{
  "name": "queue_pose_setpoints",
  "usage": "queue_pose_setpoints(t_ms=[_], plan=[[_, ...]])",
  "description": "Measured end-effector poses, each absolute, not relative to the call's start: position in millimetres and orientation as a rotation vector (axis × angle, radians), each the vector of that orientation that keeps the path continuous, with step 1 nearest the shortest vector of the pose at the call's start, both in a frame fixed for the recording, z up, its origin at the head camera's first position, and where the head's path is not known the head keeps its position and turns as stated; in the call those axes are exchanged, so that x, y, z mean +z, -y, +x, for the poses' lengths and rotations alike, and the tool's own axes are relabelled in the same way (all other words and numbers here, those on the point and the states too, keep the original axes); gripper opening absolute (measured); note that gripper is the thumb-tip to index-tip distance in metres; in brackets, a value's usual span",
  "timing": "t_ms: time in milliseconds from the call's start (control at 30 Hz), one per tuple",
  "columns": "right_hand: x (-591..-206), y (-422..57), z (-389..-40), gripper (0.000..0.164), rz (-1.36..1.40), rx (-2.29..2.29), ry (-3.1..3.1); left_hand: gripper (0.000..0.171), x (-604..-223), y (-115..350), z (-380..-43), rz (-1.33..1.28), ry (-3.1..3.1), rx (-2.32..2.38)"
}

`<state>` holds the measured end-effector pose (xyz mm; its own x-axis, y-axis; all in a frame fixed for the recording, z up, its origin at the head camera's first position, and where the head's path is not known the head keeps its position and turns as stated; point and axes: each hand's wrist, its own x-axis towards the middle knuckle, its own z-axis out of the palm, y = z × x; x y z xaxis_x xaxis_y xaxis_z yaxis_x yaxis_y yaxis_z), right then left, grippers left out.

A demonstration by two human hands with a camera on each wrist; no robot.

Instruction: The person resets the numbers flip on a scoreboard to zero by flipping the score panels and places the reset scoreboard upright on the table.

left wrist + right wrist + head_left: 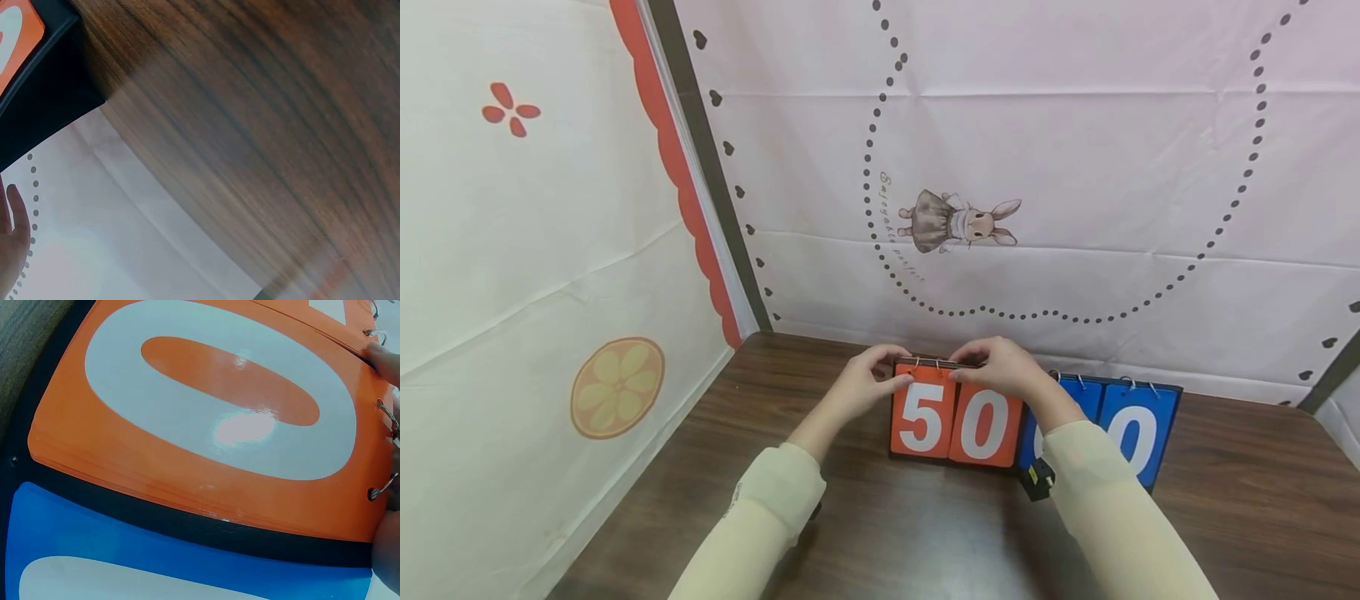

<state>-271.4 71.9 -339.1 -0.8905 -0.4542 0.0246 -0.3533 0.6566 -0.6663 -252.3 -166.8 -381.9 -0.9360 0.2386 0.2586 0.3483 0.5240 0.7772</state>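
A flip scoreboard (957, 458) with a black backing stands on the table, its cards hung on metal rings. Two orange cards read 5 (921, 421) and 0 (985, 427); two blue cards (1156, 408) are to their right, one partly hidden by the right arm. My left hand (861, 385) grips the top left corner, thumb in front and fingers over the top edge. With its thumb against the orange cards near their seam, my right hand (1009, 368) holds the top edge near the middle. Fingers behind the board are mostly hidden.
The dark wooden table (917, 533) stretches in front of the board. Behind it hangs a white printed cloth (1075, 167) with a rabbit figure, and another cloth (512, 292) covers the left side. A small black device (1037, 481) sits by the right wrist.
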Motion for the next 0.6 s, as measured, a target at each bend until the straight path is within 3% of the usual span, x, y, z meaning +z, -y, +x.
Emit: queue_pose_setpoints(t_ms=[100,200,333,600], plan=[[-338.8,-71.2,-271.5,0.024,-0.656,-1.054,-2.717,0.034,-381.9,167.6,-251.7,-0.492,2.638,-1.45],[-338.7,-70.3,-271.2,0.039,-0.602,-1.009,-2.73,0.034,-382.0,168.8,-251.8,-0.415,2.658,-1.494],[-338.2,-68.3,-270.9,0.058,-0.532,-0.848,-2.771,0.053,-381.9,168.9,-254.6,-0.276,2.772,-1.438],[-333.3,-63.8,-269.7,0.052,-0.461,-0.731,-2.777,0.06,-376.5,166.9,-257.8,-0.18,2.867,-1.492]])
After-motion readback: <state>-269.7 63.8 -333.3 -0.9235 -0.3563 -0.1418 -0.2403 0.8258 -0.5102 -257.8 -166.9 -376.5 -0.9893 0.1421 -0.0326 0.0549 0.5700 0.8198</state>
